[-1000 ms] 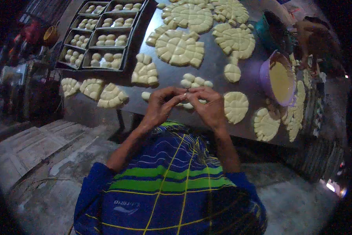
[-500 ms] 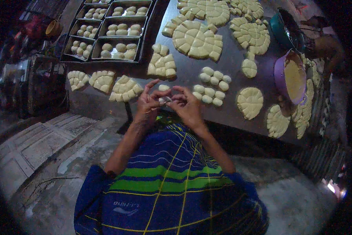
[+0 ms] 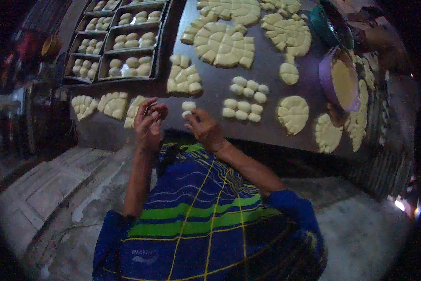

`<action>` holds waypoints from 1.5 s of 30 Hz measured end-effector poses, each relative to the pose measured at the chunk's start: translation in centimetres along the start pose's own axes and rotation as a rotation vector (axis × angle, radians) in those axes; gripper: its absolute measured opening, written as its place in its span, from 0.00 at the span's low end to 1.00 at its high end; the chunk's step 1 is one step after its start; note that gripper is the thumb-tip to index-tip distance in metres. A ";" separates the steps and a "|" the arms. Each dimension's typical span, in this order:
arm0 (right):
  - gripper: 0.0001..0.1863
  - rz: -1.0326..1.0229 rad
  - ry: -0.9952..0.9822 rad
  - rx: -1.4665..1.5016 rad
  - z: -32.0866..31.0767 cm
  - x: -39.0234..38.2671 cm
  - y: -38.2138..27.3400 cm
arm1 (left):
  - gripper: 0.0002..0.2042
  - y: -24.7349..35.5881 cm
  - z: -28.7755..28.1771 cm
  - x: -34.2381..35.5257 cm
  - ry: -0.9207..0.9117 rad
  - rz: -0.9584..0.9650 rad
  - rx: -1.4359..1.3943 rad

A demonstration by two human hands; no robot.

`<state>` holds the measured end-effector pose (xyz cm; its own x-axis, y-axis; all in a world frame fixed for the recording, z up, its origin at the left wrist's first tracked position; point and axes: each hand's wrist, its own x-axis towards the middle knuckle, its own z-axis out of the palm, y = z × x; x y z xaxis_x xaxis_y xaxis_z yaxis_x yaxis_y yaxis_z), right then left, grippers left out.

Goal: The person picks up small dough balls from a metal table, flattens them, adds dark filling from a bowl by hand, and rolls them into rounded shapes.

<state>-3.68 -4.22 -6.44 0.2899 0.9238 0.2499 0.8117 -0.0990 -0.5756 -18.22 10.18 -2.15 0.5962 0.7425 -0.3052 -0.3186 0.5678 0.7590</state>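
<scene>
Blue garment (image 3: pixel 173 234) with green bands and yellow lines is filling the near side, well short of the ball block (image 3: pixel 243 105), i.e. two groups of six pale dough balls lying close together. Right hand (image 3: pixel 204 129) is reaching in just left of and slightly nearer than the ball block; its fingers are bending over the nearer ball of a dough pair (image 3: pixel 189 106), contact or grip can't be told. That pair is sitting left of the ball block, one ball behind the other. Left hand (image 3: pixel 149 119) is hanging farther left of the ball block, fingers bending, partly apart, nothing visible between them. Just beside it a scored dough wedge (image 3: pixel 131 114) is lying partly hidden, two more wedges (image 3: pixel 113 104) following farther left of the ball block. Right of the ball block a scored oval (image 3: pixel 293 114) is resting on the dark table (image 3: pixel 215 96); farther right a purple bowl (image 3: pixel 326 79) is holding yellowish liquid. Beyond the ball block, to its left, a scored slab (image 3: pixel 184 77) is lying; behind that, a big scored round (image 3: pixel 223 44). Far left of the ball block a black tray (image 3: pixel 126 78) is holding more balls in compartments.
</scene>
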 end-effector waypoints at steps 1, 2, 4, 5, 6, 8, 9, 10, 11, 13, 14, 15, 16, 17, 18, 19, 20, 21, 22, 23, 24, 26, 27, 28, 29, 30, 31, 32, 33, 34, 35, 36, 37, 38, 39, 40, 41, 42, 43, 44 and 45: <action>0.15 -0.021 -0.042 -0.031 0.3 -0.2 0.3 | 0.22 -0.2 -0.1 -0.1 -0.003 -0.005 0.009; 0.14 -0.039 -0.083 -0.074 1.2 -0.4 0.8 | 0.22 -0.5 0.5 0.0 -0.016 -0.012 0.010; 0.13 -0.061 -0.064 -0.078 1.4 -0.6 1.1 | 0.22 -0.7 0.9 -0.5 0.040 -0.047 0.055; 0.13 -0.079 0.002 -0.035 0.8 0.0 0.4 | 0.22 -0.9 0.6 -0.5 0.044 -0.045 0.038; 0.13 -0.101 0.068 0.009 -0.2 0.4 0.4 | 0.22 -1.2 0.7 -0.4 0.050 -0.042 0.021; 0.13 -0.043 0.090 -0.043 -3.1 1.1 2.9 | 0.22 -1.5 1.2 -0.2 0.069 -0.032 0.021; 0.13 -0.020 0.100 -0.063 -4.8 1.5 4.6 | 0.21 -1.7 1.5 -0.1 0.084 -0.020 0.022; 0.13 0.125 0.188 -0.058 -7.2 1.7 6.5 | 0.21 -1.7 2.0 0.0 0.084 -0.023 0.038; 0.13 0.263 0.279 -0.057 -9.8 1.5 8.1 | 0.21 -1.5 1.9 -0.4 0.080 -0.021 0.048; 0.13 0.289 0.420 -0.396 -14.0 1.2 16.7 | 0.19 -1.7 2.5 0.1 0.055 -0.002 0.048; 0.11 0.347 0.480 -0.496 -16.6 1.9 19.2 | 0.19 -1.9 3.0 0.5 0.019 0.007 0.036; 0.11 0.401 0.476 -0.572 -18.6 2.3 21.4 | 0.18 -2.2 3.6 0.9 -0.019 0.011 0.028; 0.11 0.447 0.473 -0.644 -19.9 3.0 23.3 | 0.18 -2.5 4.1 1.3 -0.054 0.024 0.019; 0.12 0.449 0.448 -0.558 -20.4 4.3 25.0 | 0.17 -2.7 4.6 1.4 -0.072 0.015 0.040; 0.13 0.446 0.426 -0.478 -20.6 5.3 26.8 | 0.17 -3.1 5.3 1.7 -0.095 0.011 0.055; 0.14 0.449 0.404 -0.402 -20.8 5.9 28.5 | 0.17 -3.4 6.3 2.0 -0.123 -0.002 0.072; 0.14 0.418 0.334 -0.458 -20.0 5.7 31.0 | 0.16 -3.6 8.3 2.0 -0.105 0.004 0.106; 0.14 0.392 0.259 -0.506 -18.2 5.2 33.9 | 0.16 -3.3 11.1 1.4 -0.081 0.006 0.147; 0.14 0.418 0.258 -0.581 -17.5 5.5 33.7 | 0.16 -3.1 12.9 1.0 -0.045 0.016 0.188; 0.13 0.448 0.258 -0.656 -16.9 5.7 33.2 | 0.14 -3.3 13.3 1.1 -0.084 -0.006 0.185; 0.12 0.481 0.289 -0.573 -17.5 6.5 33.9 | 0.14 -3.6 14.2 1.3 -0.098 0.014 0.183; 0.10 0.538 0.331 -0.412 -18.8 8.0 34.5 | 0.13 -4.8 16.0 1.2 -0.114 0.045 0.169; 0.09 0.588 0.328 -0.155 -20.6 8.1 33.8 | 0.12 -5.2 16.6 1.2 -0.124 0.035 0.201; 0.09 0.560 0.431 0.026 -21.9 7.7 33.3 | 0.12 -5.5 17.6 1.1 -0.122 0.046 0.252; 0.09 0.528 0.527 0.205 -23.1 7.4 33.1 | 0.11 -5.7 18.8 0.9 -0.118 0.055 0.300; 0.09 0.493 0.622 0.384 -24.1 7.0 32.8 | 0.10 -5.9 20.0 0.8 -0.115 0.063 0.348; 0.08 0.469 0.715 0.779 -25.4 7.4 28.2 | 0.11 -6.0 20.9 0.6 -0.112 0.089 0.395; 0.09 0.499 0.646 0.801 -26.4 6.2 25.6 | 0.12 -6.2 22.2 0.7 -0.131 0.098 0.438; 0.11 0.528 0.575 0.831 -26.6 4.8 23.7 | 0.13 -6.5 23.4 0.9 -0.147 0.109 0.487; 0.12 0.490 0.470 0.892 -25.9 3.5 22.0 | 0.14 -6.9 24.9 1.1 -0.151 0.163 0.478; 0.14 0.450 0.369 0.960 -25.0 2.1 19.9 | 0.16 -7.5 26.8 1.4 -0.157 0.217 0.480; 0.15 0.409 0.302 1.019 -23.4 1.2 16.9 | 0.18 -7.7 28.2 1.5 -0.149 0.277 0.477; 0.17 0.382 0.251 1.063 -22.2 -0.2 14.1 | 0.20 -8.2 29.5 1.6 -0.176 0.250 0.487; 0.19 0.358 0.243 1.010 -21.9 -1.5 11.2 | 0.22 -8.6 30.8 1.6 -0.206 0.220 0.500; 0.21 0.331 0.238 0.956 -22.4 -2.3 8.9 | 0.24 -9.1 31.6 1.4 -0.239 0.193 0.512; 0.23 0.433 0.238 0.943 -23.1 -2.8 8.6 | 0.26 -9.6 31.9 1.3 -0.280 0.112 0.462; 0.25 0.534 0.237 0.929 -23.9 -3.3 8.6 | 0.28 -10.1 32.2 1.2 -0.319 0.032 0.412; 0.27 0.634 0.235 0.915 -24.4 -3.9 8.9 | 0.30 -10.6 32.4 1.1 -0.356 -0.048 0.362; 0.27 0.692 0.255 0.889 -25.1 -4.3 9.7 | 0.33 -11.4 32.3 1.0 -0.394 -0.116 0.359; 0.26 0.585 0.294 0.733 -25.2 -4.7 10.5 | 0.33 -12.1 32.5 0.9 -0.390 -0.120 0.372; 0.26 0.476 0.327 0.577 -25.0 -5.3 11.5 | 0.34 -12.8 32.8 0.7 -0.386 -0.122 0.385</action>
<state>16.79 -19.52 5.03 0.7438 0.6672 0.0409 0.2015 -0.1653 -0.9654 10.46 -8.20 6.76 0.8618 0.4542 -0.2257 0.0186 0.4165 0.9089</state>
